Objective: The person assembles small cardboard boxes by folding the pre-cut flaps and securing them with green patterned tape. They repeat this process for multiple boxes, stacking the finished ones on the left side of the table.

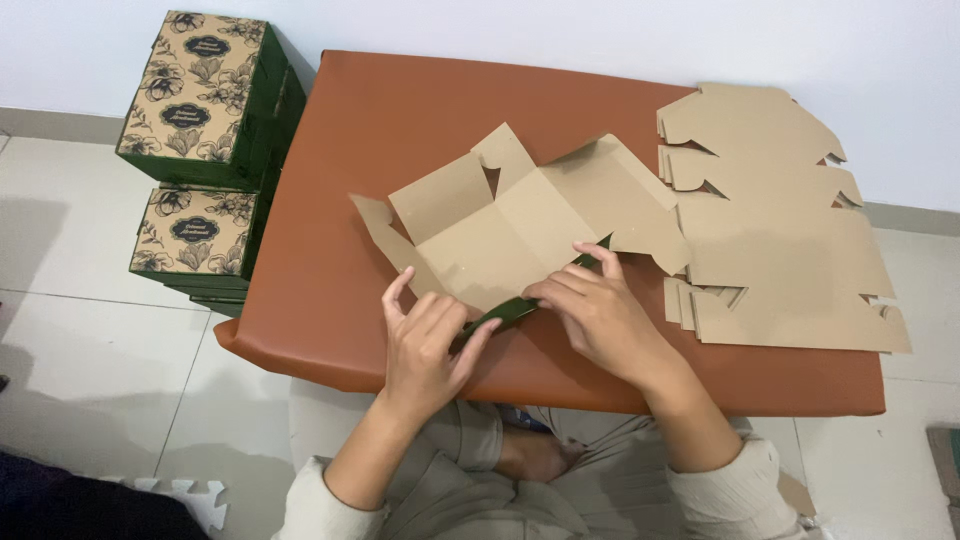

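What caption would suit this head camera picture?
Both hands, left hand and right hand, fold a flat cardboard box blank on a brown padded table.

Matt kraft cardboard blank (520, 225), smooth leatherette tabletop (400, 110)

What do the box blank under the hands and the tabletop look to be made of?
Box blank: looks like thin cardboard, matte brown inside, dark green printed outside along the folded flap; creases hold sharp. Tabletop: probably leatherette, smooth brown with a soft sheen and rounded edges.

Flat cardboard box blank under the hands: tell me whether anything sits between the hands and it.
Nothing visible does. The left hand and right hand both already press the box blank at its folded near edge.
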